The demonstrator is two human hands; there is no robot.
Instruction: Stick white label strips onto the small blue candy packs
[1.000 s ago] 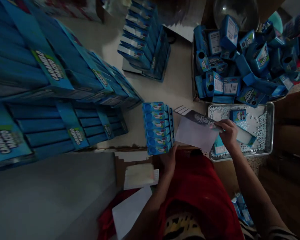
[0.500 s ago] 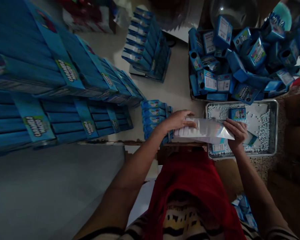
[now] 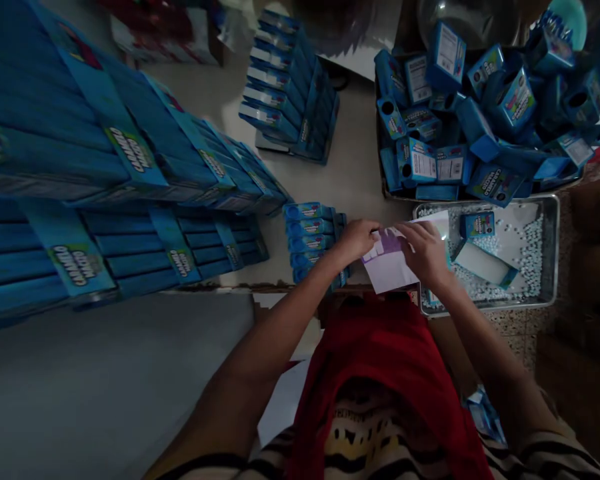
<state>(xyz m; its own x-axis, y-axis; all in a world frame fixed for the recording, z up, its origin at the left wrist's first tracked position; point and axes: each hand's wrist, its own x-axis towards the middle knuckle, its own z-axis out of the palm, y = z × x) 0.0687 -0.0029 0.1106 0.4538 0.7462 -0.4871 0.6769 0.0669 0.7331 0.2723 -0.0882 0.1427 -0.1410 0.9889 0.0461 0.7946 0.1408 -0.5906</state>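
A thin sheet (image 3: pixel 389 272), white with a purple band and small pale rectangles along it, is held over the table edge; its exact kind is unclear. My left hand (image 3: pixel 356 241) is closed on its left end, fingertips pinching near the pale rectangles. My right hand (image 3: pixel 425 252) lies over its right part with bent fingers gripping it, and hides some of it. Left of my hands stands a row of small blue candy boxes (image 3: pixel 307 243). To the right, a metal tray (image 3: pixel 555 267) holds small pale candies, a closed blue box (image 3: pixel 477 225) and an open box (image 3: pixel 485 263) lying on its side.
A large carton (image 3: pixel 425 197) heaped with blue boxes stands behind the tray. Another stack of boxes (image 3: pixel 290 87) rests at the back of the table (image 3: pixel 350 180). Tall stacks of bundled boxes (image 3: pixel 130 193) line the left side. A metal bowl (image 3: pixel 467 23) is at the back.
The sheet has turned and its white and purple face now shows, where before it looked shiny. My right hand has moved left, closer to my left hand. The open box in the tray is more exposed.
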